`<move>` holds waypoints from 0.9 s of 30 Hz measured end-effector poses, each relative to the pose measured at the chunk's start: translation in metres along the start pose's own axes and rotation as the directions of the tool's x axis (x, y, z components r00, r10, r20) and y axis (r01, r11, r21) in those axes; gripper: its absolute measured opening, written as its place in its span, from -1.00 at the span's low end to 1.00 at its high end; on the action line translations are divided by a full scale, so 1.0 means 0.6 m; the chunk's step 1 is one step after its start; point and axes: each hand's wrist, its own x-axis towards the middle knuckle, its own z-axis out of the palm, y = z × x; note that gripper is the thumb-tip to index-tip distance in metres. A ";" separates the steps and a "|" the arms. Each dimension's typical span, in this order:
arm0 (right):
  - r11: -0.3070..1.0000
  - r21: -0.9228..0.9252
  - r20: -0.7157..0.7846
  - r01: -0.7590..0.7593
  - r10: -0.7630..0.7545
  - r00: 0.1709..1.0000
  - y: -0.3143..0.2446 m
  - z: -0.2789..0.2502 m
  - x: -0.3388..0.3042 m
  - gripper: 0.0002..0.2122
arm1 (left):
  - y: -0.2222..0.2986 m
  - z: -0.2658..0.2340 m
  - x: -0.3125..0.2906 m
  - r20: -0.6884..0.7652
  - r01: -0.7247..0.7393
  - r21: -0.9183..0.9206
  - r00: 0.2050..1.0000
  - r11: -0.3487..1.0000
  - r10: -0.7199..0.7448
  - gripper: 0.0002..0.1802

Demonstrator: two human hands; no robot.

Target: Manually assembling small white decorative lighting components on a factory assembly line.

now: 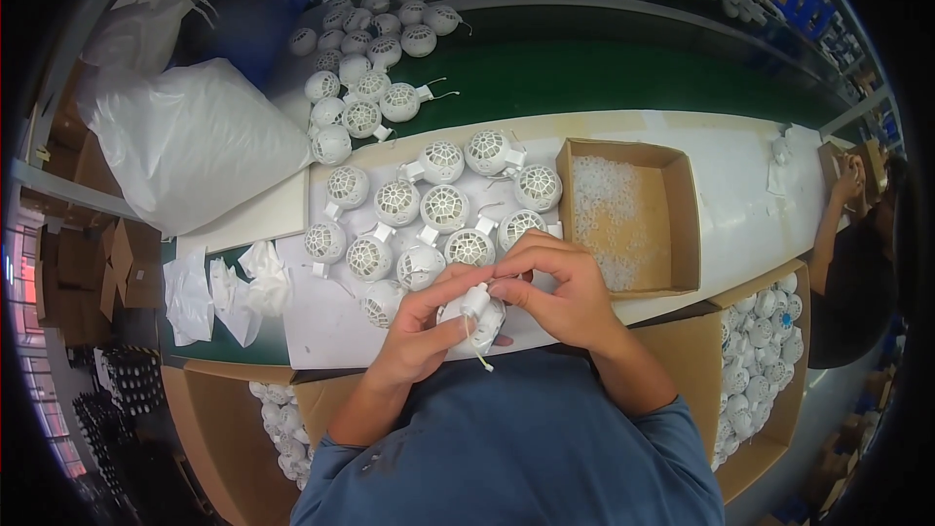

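Close to my body, my left hand (429, 326) is closed round a white fan head (485, 329), a ball-shaped housing. Its short neck points up between my fingers, and a thin pale wire hangs down from it. My right hand (565, 294) has thumb and forefinger pinched together right beside the top of that neck. Whatever is between those fingertips is too small to make out. Just beyond my hands, several more white fan heads (444, 207) with open grilles lie on the white board (375, 356), most with a short neck and a wire.
Right of the fan heads stands a shallow cardboard tray (672, 224) of small clear rings (604, 195). Open cartons (682, 360) of fan heads flank me. A big white bag (195, 146) sits at left. Beyond are a green belt (545, 68), another pile (355, 68) and a co-worker (857, 263) at right.
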 end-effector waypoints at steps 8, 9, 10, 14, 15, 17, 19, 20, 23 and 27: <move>0.977 0.187 0.053 -0.107 0.098 0.994 0.007 0.007 0.002 -0.87 | -0.009 -0.023 -0.005 0.051 0.111 -0.096 0.993 0.989 -0.106 -0.48; 0.976 0.187 0.052 -0.108 0.100 0.994 0.006 0.007 0.001 -0.87 | -0.009 -0.023 -0.005 0.051 0.112 -0.097 0.993 0.989 -0.108 -0.48; 0.979 0.178 0.062 -0.104 0.094 0.994 0.005 0.007 0.001 -0.87 | -0.009 -0.023 -0.004 0.090 0.118 -0.161 0.990 0.980 -0.105 -0.50; 0.989 0.136 0.080 -0.051 0.040 0.996 -0.004 0.006 -0.001 -0.86 | -0.007 -0.022 -0.004 0.174 0.152 -0.294 0.979 0.943 -0.104 -0.57; 0.994 0.110 0.073 -0.008 0.000 0.997 -0.008 0.007 -0.005 -0.85 | -0.006 -0.022 -0.006 0.185 0.176 -0.304 0.975 0.936 -0.123 -0.58; 0.996 0.080 0.066 0.036 -0.041 0.997 -0.011 0.003 -0.005 -0.84 | -0.007 -0.020 -0.006 0.201 0.198 -0.314 0.970 0.929 -0.139 -0.60; 0.935 -0.155 0.052 0.318 -0.314 0.948 -0.012 -0.001 0.000 -0.82 | -0.012 -0.017 -0.008 0.257 0.284 -0.482 0.950 0.829 -0.176 -0.62; 0.855 -0.269 0.070 0.443 -0.441 0.895 -0.013 -0.004 0.002 -0.80 | -0.015 -0.015 -0.009 0.287 0.325 -0.557 0.939 0.764 -0.190 -0.63; 0.709 -0.440 0.161 0.552 -0.542 0.825 -0.029 -0.018 0.007 -0.78 | -0.021 -0.002 -0.017 0.275 0.355 -0.622 0.933 0.698 -0.230 -0.63; 0.582 -0.558 0.298 0.591 -0.524 0.798 -0.064 -0.034 0.008 -0.75 | -0.016 0.009 -0.020 0.242 0.366 -0.561 0.930 0.743 -0.276 -0.62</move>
